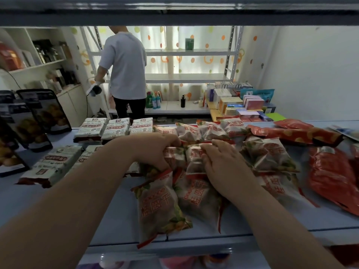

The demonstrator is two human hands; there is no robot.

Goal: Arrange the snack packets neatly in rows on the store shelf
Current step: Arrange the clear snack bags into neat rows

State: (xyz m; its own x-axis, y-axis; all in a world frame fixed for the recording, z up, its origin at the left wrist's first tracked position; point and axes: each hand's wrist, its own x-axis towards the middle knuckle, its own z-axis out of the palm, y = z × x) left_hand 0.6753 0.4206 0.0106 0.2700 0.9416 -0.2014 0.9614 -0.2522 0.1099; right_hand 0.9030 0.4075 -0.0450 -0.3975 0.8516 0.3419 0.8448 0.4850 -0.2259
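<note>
Mid-sort: left hand (155, 152) and right hand (223, 167) both curled onto loose packets (194, 160) heaped mid-way along the shelf (116, 210); next, I reckon, lift and square them against the far row (206, 131).

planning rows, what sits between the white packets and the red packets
Head view: a heap of dried longan packets, gripped by left hand and right hand.
</note>
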